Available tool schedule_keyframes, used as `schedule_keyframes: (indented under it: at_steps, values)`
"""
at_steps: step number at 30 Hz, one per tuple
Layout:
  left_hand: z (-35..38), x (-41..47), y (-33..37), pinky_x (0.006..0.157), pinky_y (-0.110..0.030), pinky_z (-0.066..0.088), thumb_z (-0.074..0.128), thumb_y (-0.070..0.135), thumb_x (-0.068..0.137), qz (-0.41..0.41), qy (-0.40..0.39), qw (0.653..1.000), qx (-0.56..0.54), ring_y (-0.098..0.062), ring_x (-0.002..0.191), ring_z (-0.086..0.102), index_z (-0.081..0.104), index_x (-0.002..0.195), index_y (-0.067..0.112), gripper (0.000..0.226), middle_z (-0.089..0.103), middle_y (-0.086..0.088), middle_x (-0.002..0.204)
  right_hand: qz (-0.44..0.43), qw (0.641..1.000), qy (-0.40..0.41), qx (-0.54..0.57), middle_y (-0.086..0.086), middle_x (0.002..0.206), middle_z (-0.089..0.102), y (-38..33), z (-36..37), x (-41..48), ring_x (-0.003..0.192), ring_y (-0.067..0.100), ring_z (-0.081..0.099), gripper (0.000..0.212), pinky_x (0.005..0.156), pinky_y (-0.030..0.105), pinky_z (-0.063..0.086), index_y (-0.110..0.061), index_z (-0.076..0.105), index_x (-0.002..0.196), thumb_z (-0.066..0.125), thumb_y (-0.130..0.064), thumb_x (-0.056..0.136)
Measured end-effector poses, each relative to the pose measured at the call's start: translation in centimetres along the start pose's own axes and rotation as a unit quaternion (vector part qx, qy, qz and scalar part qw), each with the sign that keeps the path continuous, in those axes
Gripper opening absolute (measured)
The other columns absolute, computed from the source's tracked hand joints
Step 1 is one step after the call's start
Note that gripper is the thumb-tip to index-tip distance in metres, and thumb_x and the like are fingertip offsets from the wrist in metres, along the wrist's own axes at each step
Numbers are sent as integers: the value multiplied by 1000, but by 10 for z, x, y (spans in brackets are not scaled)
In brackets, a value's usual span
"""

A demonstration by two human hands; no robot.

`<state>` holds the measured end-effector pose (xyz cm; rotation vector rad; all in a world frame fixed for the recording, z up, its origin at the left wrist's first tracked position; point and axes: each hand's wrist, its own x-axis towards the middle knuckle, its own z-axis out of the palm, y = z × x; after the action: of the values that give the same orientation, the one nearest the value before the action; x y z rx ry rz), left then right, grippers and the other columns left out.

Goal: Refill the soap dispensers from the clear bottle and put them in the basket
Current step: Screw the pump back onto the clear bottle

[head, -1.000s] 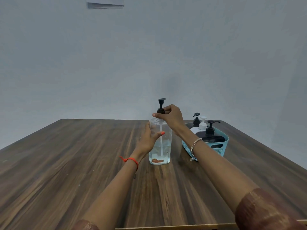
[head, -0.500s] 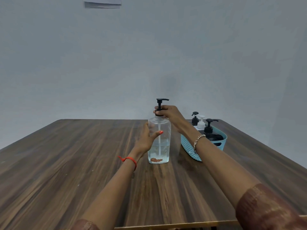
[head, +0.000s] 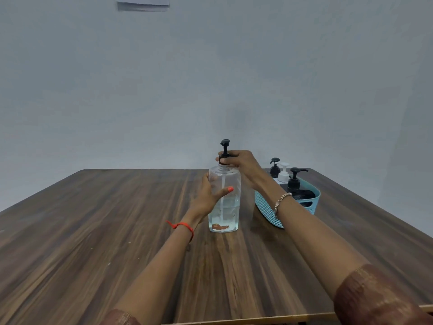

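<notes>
A clear bottle (head: 230,202) stands upright at the middle of the wooden table (head: 93,231), roughly a third full of clear liquid. My left hand (head: 208,195) grips its left side, thumb across the front. Its black pump cap (head: 225,148) sits at the neck, and my right hand (head: 241,160) pinches the cap's collar from the right. To the right, a teal basket (head: 267,209) holds three dispensers: a black one in front (head: 296,184), a white one (head: 283,173) and another black one (head: 274,167) behind.
A plain grey wall rises behind the table. A sheet of paper (head: 143,3) hangs on it at the top. The table's near edge runs along the bottom of the view.
The pump head has turned: its nozzle pointed right half a second ago and now faces the camera or away. My right hand stays at the collar and my left on the bottle.
</notes>
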<state>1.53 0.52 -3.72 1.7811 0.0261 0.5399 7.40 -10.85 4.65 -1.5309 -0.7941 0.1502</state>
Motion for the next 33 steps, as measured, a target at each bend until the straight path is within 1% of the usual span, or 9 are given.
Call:
schedule_keyframes:
  at_steps: [4, 7, 9, 12, 14, 16, 20, 27, 33]
  values:
    - [6, -1, -5, 97, -45, 48, 81, 34, 67, 14, 48, 999, 20, -22, 115, 51, 30, 134, 22, 85, 45, 0, 132, -1, 999, 32, 36, 3, 82, 69, 0, 0, -4, 78, 16, 66, 21, 72, 19, 54, -7, 69, 86, 77, 2, 68]
    - [9, 0, -7, 92, -43, 50, 82, 29, 67, 18, 71, 997, 22, -23, 112, 52, 31, 132, 18, 83, 46, -2, 130, -10, 992, 117, -43, -6, 75, 62, 1, 14, -5, 69, 4, 59, 30, 66, 18, 48, -17, 59, 72, 86, -10, 61]
    - [11, 1, -7, 91, -43, 51, 81, 23, 69, 20, 78, 997, 20, -24, 109, 52, 31, 131, 17, 79, 47, -5, 128, -16, 985, 147, -85, -8, 77, 56, 3, 19, -4, 69, 3, 54, 39, 64, 16, 45, -12, 54, 80, 87, -18, 61]
    - [12, 2, -7, 91, -45, 50, 80, 25, 70, 18, 80, 996, 26, -25, 110, 51, 30, 133, 17, 80, 45, -5, 130, -10, 995, 72, -66, -4, 84, 61, 2, 10, -1, 80, 12, 59, 35, 76, 21, 47, -7, 60, 99, 80, -13, 70]
    - [11, 3, -8, 91, -44, 51, 81, 27, 69, 15, 79, 996, 25, -25, 109, 52, 31, 132, 18, 81, 46, -6, 131, 2, 1000, 13, -27, 7, 94, 67, 0, 1, 1, 90, 17, 62, 28, 89, 27, 47, -1, 65, 103, 72, -4, 76]
    - [11, 3, -8, 91, -45, 51, 81, 28, 68, 14, 78, 997, 25, -25, 109, 52, 31, 132, 18, 82, 45, -5, 132, -2, 1000, 2, -20, 12, 97, 68, -1, -3, 1, 92, 18, 64, 28, 92, 27, 49, 2, 66, 104, 70, 0, 77]
    - [11, 3, -9, 92, -44, 50, 80, 27, 69, 10, 76, 997, 20, -24, 111, 52, 30, 135, 19, 83, 45, -3, 132, -22, 998, 55, -21, 6, 86, 69, 2, 3, -2, 77, 11, 65, 30, 78, 18, 51, 3, 68, 102, 74, 1, 72]
    - [13, 4, -11, 91, -43, 50, 80, 28, 69, 3, 83, 996, 14, -24, 112, 53, 34, 134, 20, 80, 48, -2, 130, -69, 986, 125, -88, 8, 90, 69, 5, 17, -7, 78, 13, 63, 28, 63, 4, 47, 1, 70, 100, 76, -8, 74]
    - [12, 1, -9, 92, -42, 49, 79, 26, 71, -1, 72, 997, 11, -24, 114, 51, 32, 136, 20, 80, 46, -2, 133, -86, 978, 154, -111, 14, 97, 72, 5, 22, -12, 80, 13, 63, 29, 70, 9, 48, -1, 71, 99, 77, -13, 74]
